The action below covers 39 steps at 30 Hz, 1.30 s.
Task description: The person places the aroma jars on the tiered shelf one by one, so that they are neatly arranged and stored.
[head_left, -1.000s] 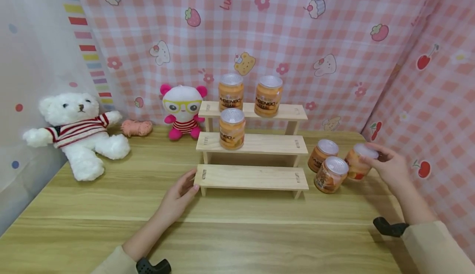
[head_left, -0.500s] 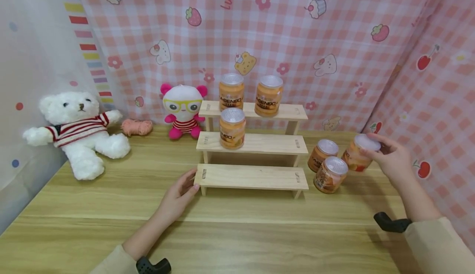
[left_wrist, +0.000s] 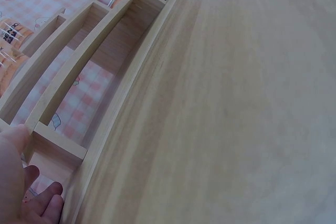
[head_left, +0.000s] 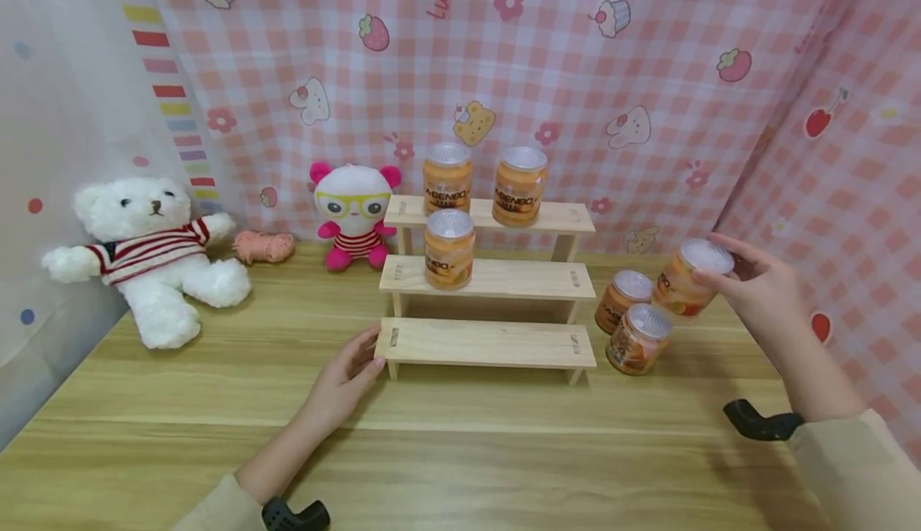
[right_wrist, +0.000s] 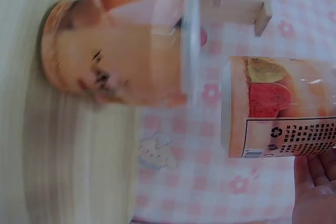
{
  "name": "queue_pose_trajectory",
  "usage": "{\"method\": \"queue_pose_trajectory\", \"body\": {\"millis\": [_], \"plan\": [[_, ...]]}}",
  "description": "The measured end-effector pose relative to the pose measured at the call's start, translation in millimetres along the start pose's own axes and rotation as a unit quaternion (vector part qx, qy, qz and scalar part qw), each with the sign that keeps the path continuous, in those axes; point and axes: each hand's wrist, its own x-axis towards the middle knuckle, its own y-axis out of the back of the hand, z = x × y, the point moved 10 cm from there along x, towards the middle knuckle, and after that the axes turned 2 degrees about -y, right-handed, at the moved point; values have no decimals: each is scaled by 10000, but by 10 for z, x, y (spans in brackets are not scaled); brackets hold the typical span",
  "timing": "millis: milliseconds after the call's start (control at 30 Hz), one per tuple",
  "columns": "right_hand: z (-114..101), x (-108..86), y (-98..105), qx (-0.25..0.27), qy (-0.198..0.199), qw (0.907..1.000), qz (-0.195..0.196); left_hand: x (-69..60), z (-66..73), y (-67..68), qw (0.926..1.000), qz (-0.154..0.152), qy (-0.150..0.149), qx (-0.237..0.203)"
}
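Note:
My right hand [head_left: 766, 291] grips a jar [head_left: 689, 279] with an orange label and clear lid by its upper part, thumb on the near side. This jar is off the table and slightly tilted, its printed back [right_wrist: 283, 108] showing in the right wrist view. Beside it, two similar jars [head_left: 624, 301] [head_left: 639, 341] stand on the table. My left hand [head_left: 344, 379] holds the left end of the lowest step of a three-tier wooden shelf [head_left: 489, 345]; its thumb [left_wrist: 18, 136] lies on the board's front edge. Two jars [head_left: 447, 179] [head_left: 520, 187] stand on the top tier, one jar [head_left: 449, 251] on the middle.
A white teddy bear [head_left: 147, 255] sits at the left, next to a pink yarn bundle [head_left: 264, 247]. Behind the shelf's left end is a pink panda plush [head_left: 354, 215]. Checked cloth [head_left: 576, 59] covers the back and right sides of the wooden table [head_left: 489, 467].
My right hand has lifted the jar up off the table and moved it slightly left, toward the back. The left hand and the shelf have stayed in place.

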Motion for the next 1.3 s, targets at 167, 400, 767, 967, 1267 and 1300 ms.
{"method": "queue_pose_trajectory", "body": {"millis": [167,400,767,967,1267,1300], "plan": [[-232,-6,-138,75,394,9992,-46,-3,-12,6,10000,-3,70,16],[-541,-29,-391,419,754,9960,-216,-1,2,8,10000,-30,39,29],[-889,-67,-826,913,1016,9888,-600,1,-3,13,10000,-14,-16,45],[-1038,-55,-1046,1066,1110,9854,-729,-5,3,11,10000,7,-14,18],[-1186,-37,-1346,1007,1165,9840,-898,-4,3,7,9999,11,93,75],[-1198,-32,-1378,1027,1149,9837,-928,-4,4,7,9999,11,92,66]]}}
